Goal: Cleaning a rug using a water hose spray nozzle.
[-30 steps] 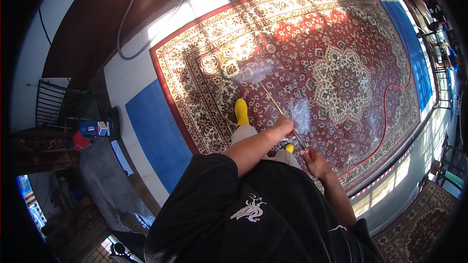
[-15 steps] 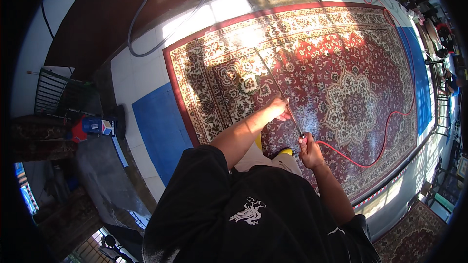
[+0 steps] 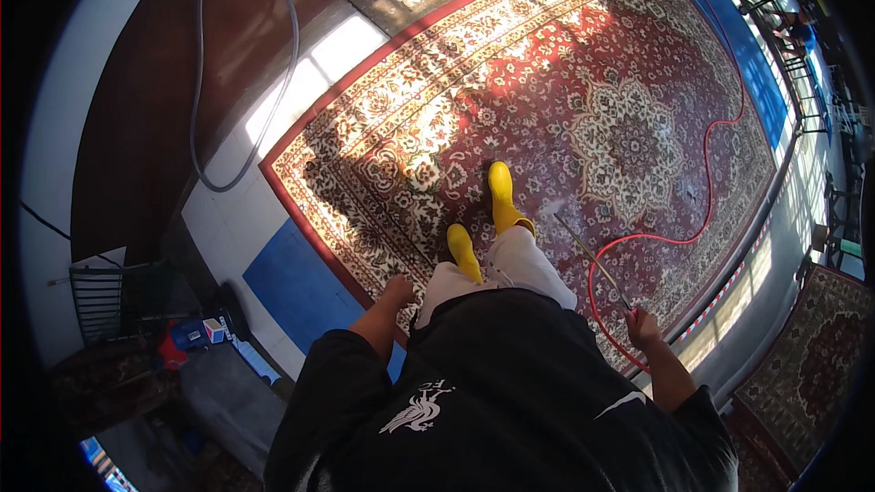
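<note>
A thin metal spray wand (image 3: pixel 592 258) slants over the carpet, its far tip hanging above the red pile. My right hand (image 3: pixel 643 329) is closed round its near end, out to the right of my body. From near this hand a red hose (image 3: pixel 661 237) loops across the carpet to the far right. My left hand (image 3: pixel 398 292) hangs beside my left thigh with loosely curled fingers, and nothing shows in it. The large red and cream patterned carpet (image 3: pixel 547 118) lies under my yellow rubber boots (image 3: pixel 501 196).
A grey hose (image 3: pixel 293 46) loops by the brown wall at the far left. On the left stand a blue and red machine (image 3: pixel 196 333) and a green rack (image 3: pixel 118 301). Blue flooring (image 3: pixel 301 278) borders the carpet. Another patterned carpet (image 3: pixel 807 374) lies at the right.
My left hand has let go of the wand and dropped to my left side. My right hand has swung the wand down to the right. My boots now show in mid-stride on the carpet.
</note>
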`<state>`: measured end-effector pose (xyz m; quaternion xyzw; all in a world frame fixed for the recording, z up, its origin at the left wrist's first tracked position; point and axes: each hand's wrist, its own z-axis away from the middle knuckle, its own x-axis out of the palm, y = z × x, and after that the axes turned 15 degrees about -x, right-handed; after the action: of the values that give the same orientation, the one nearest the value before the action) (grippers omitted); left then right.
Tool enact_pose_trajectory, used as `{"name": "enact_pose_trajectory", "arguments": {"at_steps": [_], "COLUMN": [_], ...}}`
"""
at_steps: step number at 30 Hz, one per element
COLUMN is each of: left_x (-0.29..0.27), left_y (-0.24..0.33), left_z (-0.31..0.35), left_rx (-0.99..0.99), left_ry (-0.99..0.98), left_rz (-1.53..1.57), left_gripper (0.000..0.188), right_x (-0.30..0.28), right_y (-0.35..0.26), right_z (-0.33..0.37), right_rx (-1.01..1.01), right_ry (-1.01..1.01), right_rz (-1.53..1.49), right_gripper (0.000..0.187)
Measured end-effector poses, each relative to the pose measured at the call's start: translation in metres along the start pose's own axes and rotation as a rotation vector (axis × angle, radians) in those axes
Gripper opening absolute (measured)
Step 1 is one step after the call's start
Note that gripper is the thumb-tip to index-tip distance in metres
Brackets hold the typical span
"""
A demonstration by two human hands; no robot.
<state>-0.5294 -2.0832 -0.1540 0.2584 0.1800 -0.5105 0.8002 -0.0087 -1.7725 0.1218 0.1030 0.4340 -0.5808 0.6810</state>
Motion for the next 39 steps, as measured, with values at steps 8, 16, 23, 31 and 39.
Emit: {"name": "enact_pose_trajectory", "arguments": {"at_steps": [8, 16, 23, 31, 39], "left_x": [-0.133, -0.281, -0.338, -0.36, -0.381], "left_y": [0.011, 0.062, 0.089, 0.043, -0.01], "left_z": [0.027, -0.019, -0.045, -0.061, -0.08], "left_rx": [-0.888, -0.679, -0.573, -0.539, -0.283], "left_ry": [-0.133, -0.004, -0.028, -0.08, -0.283], "left_rz": [1.519, 1.648, 1.555, 1.514, 1.503], "left_gripper": [0.024, 0.044, 0.046, 0.041, 0.041], "right_x": [-0.041, -0.087, -0.131, -0.15, -0.093], "right_y": [-0.021, -0.061, -0.122, -0.204, -0.303], "right_z": [-0.101, -0.237, -0.325, -0.37, -0.316], "right_rx": [-0.021, -0.239, -0.362, -0.43, -0.335], "right_ry": [0.016, 0.044, 0.11, 0.101, 0.104], "right_rz": [-0.031, -0.288, -0.188, -0.237, -0.191], "right_gripper": [0.036, 0.033, 0.034, 0.031, 0.032]}}
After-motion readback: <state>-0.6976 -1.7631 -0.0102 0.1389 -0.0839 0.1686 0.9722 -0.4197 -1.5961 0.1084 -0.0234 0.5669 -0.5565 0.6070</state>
